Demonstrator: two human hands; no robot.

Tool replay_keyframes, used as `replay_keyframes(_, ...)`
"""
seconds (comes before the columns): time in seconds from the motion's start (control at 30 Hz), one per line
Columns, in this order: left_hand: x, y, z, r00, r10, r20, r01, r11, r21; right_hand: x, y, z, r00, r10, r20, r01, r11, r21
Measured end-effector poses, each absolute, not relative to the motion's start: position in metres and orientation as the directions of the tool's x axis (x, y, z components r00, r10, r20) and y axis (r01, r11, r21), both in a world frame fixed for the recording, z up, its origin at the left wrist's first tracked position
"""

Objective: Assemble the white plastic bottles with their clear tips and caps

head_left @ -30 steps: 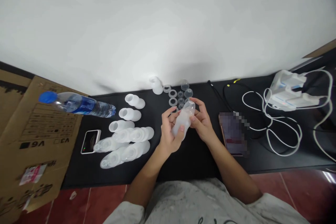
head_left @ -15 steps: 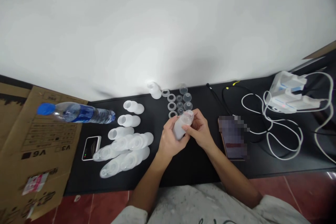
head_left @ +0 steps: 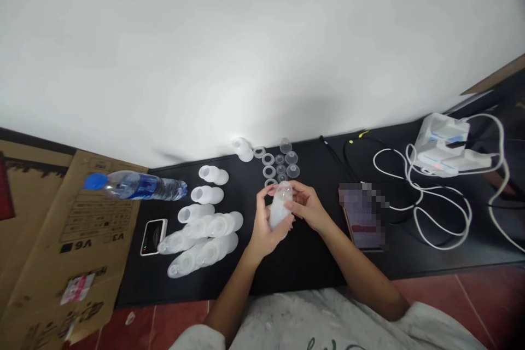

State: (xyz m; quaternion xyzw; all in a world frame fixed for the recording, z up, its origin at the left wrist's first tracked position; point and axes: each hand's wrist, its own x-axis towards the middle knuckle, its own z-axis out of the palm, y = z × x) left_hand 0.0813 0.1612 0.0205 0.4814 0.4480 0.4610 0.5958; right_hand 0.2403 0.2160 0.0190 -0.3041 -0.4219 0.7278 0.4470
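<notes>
Over the middle of the black table, a translucent white baby bottle (head_left: 279,213) with a clear domed cap is tilted between my two hands. My left hand (head_left: 263,232) wraps round its body from the left. On the other side, the fingers and thumb of my right hand (head_left: 310,209) close on it near the cap. Just beyond them lie white collar rings (head_left: 268,171), clear teats (head_left: 280,159) and clear domed caps (head_left: 291,157) in short columns. Open white bottles (head_left: 208,194) lie to the left, and capped bottles (head_left: 180,264) are grouped nearer me.
A water bottle with a blue cap (head_left: 135,185) and a small white device (head_left: 153,237) are at the left, by a cardboard box (head_left: 90,213). On the right are a phone (head_left: 363,221), looped white cables (head_left: 443,246) and a white charging unit (head_left: 441,145). The wall stands behind.
The held bottle has turned more upright in my hands and moved slightly towards me. My left fingers have shifted up near the cap. The whole view has shifted a little.
</notes>
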Motion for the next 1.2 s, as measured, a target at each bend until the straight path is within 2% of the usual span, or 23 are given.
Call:
replay_keyframes(0.13,0.071,0.158,0.019,0.285,0.948,-0.142,-0.117,0.182,0.976,0.241,0.217,0.020,-0.484,0.871,-0.081,-0.390,-0.298,-0.871)
replay_keyframes(0.3,0.068,0.158,0.029,0.189,0.979,-0.077,0.156,0.048,0.987,0.243,0.223,0.022,-0.525,0.850,-0.049,-0.379,-0.285,-0.880)
replay_keyframes(0.47,0.071,0.156,0.031,0.102,0.995,0.020,0.380,-0.057,0.923,0.236,0.214,0.030,-0.407,0.913,-0.028,-0.358,-0.188,-0.915)
replay_keyframes(0.6,0.073,0.149,0.024,0.088,0.995,0.043,0.463,-0.079,0.883,0.229,0.196,0.030,-0.283,0.958,-0.050,-0.283,-0.133,-0.950)
replay_keyframes(0.8,0.070,0.139,0.023,0.125,0.992,0.005,0.413,-0.057,0.909,0.225,0.179,0.016,-0.204,0.978,-0.049,-0.278,-0.105,-0.955)
replay_keyframes(1.07,0.063,0.125,0.026,0.186,0.981,-0.057,0.212,0.016,0.977,0.231,0.166,0.013,-0.319,0.947,-0.037,-0.263,-0.126,-0.957)
replay_keyframes(1.2,0.067,0.120,0.023,0.172,0.984,-0.040,0.081,0.026,0.996,0.243,0.166,0.030,-0.377,0.921,-0.096,-0.132,-0.156,-0.979)
